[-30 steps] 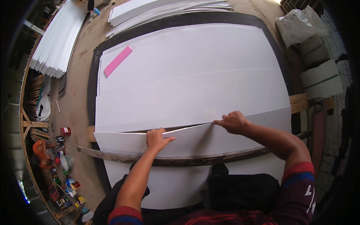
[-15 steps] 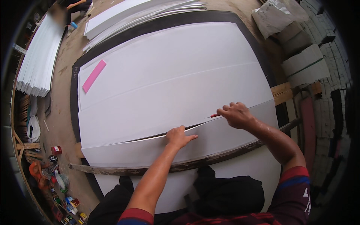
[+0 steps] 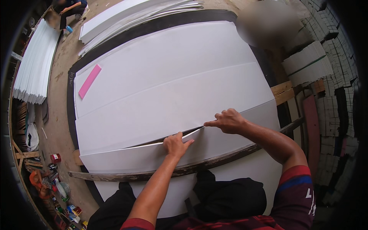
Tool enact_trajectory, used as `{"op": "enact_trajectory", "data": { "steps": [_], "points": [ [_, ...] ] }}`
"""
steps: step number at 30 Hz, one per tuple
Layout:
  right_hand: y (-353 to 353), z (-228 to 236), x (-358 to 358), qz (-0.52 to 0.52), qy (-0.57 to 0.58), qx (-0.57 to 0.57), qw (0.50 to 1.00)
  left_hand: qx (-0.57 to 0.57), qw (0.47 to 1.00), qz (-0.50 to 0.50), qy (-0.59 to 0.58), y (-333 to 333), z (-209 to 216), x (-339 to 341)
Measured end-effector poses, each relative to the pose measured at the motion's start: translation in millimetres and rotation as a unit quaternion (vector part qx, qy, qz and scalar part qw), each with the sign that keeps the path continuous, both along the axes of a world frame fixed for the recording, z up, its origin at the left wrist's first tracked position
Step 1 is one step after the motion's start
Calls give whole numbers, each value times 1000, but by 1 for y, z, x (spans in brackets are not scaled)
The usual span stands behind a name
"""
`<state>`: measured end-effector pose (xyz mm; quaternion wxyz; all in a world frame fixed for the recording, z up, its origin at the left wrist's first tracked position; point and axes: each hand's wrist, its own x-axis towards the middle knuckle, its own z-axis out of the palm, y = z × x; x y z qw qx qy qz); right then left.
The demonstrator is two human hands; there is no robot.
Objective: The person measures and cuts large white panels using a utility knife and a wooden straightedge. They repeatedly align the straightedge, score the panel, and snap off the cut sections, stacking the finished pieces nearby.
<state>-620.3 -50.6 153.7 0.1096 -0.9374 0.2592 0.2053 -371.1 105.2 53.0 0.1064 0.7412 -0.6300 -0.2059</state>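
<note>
While both hands met at one seam, the items stood as follows.

Item: front white strip (image 3: 126, 163), one, between the large white sheet (image 3: 165, 96) and the dark bar (image 3: 115, 176). Upper edge raised at mid-length; gap (image 3: 188, 132) open behind it, closing at the right hand.

Item: left hand (image 3: 177, 145), fingers close together and hooked over the raised edge, thumb spread to the right; how firmly they pinched could not be told.

Item: right hand (image 3: 227, 120), forefinger put forward to the gap's right end, other fingers curled; whether they held anything could not be told.

Handling, as judged: the work called for light, even outward tension from the left, applied near the right hand but out of its path, with the right kept true to the line; too hard a pull risked tearing the edge.

Orientation: long axis crosswise before the person, right end pointing farther away than left.
</note>
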Motion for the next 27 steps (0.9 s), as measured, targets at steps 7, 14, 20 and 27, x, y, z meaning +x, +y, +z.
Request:
{"op": "enact_trajectory", "data": {
  "steps": [7,14,20,27],
  "points": [
    [0,-1,-1,25,11,-11,1000,-10,1000,-3,-4,0,0,0],
    [2,-6,-2,28,-1,-19,999,3,1000,4,-16,1,-2,-1],
    [-5,-13,-24,18,35,-22,999,-43,999,17,-6,3,-7,0],
    [-56,3,-134,6,201,-68,977,-14,1000,12,10,0,6,2]
  ]
}}
